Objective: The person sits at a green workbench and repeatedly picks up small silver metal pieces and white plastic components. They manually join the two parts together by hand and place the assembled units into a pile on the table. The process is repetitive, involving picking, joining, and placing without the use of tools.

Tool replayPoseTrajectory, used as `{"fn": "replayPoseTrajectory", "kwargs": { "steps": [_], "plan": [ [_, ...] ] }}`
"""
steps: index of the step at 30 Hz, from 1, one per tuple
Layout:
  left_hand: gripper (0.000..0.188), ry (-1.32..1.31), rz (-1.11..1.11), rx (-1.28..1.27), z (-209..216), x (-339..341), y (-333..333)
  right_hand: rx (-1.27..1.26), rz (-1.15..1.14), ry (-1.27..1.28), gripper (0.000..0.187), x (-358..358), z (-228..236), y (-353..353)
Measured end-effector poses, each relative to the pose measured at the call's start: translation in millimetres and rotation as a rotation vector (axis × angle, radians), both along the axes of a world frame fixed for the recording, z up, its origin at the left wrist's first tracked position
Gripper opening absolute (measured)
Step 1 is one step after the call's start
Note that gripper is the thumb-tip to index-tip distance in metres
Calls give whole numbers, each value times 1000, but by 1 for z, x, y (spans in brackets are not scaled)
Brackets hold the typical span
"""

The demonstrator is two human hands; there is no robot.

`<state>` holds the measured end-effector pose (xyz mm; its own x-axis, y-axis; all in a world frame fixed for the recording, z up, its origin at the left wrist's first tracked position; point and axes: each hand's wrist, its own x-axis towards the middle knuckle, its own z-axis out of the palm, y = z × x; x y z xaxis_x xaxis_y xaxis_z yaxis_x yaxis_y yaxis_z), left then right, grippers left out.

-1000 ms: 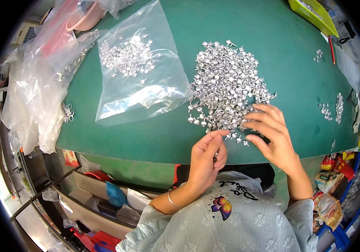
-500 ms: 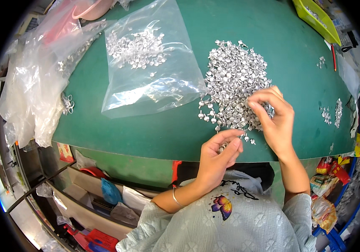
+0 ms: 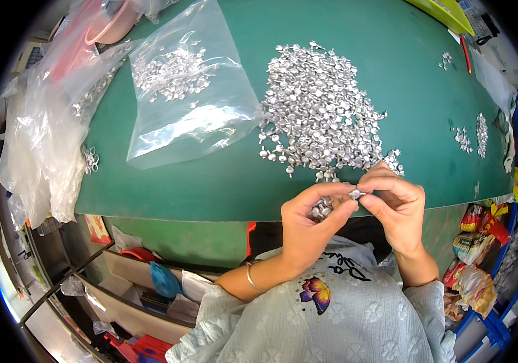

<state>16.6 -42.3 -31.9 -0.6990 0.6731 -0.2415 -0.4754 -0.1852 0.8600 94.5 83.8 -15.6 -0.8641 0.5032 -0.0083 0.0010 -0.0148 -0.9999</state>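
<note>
My left hand [image 3: 312, 221] is curled around several small silvery metal pieces [image 3: 322, 209], which show in its palm. Between the fingertips of both hands sits one more silvery piece [image 3: 356, 193] with a rounded head. My right hand [image 3: 395, 207] pinches it from the right with thumb and forefinger, while the left thumb and forefinger meet it from the other side. Just beyond my hands spreads a large heap of the same round-headed metal pieces [image 3: 319, 109] with short stems. The heap lies on the green tabletop [image 3: 198, 187].
A clear plastic bag [image 3: 192, 133] holding more silvery pieces lies left of the heap. Farther left are crumpled plastic bags [image 3: 41, 139] and a pink basin [image 3: 114, 27]. Small groups of pieces [image 3: 481, 136] lie at the right, below a yellow-green tray [image 3: 443, 15].
My right hand has come down from the heap toward my left hand. A single metal piece now shows between their fingertips. The whole view has shifted slightly.
</note>
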Motion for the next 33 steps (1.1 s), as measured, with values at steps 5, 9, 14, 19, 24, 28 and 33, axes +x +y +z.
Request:
{"fn": "replayPoseTrajectory", "kwargs": {
  "steps": [5,9,14,19,24,28,33],
  "plan": [
    [13,-127,-59,11,3,9,4,189,-51,19,16,10,6,2],
    [16,-192,-99,60,3,15,6,412,-87,44,15,19,9,4],
    [15,-180,-122,-22,0,23,14,784,-159,11,12,30,4,18],
    [19,-280,-179,-85,-13,25,8,676,-664,-267,7,75,-38,108],
    [22,-315,-153,-166,-16,26,6,1058,-804,-357,7,122,-62,182],
    [21,-274,-91,-153,-12,33,7,1150,-833,-552,9,122,-50,172],
    [20,-264,-68,-158,-15,37,14,1306,-559,-540,41,108,-37,160]
  ]
}}
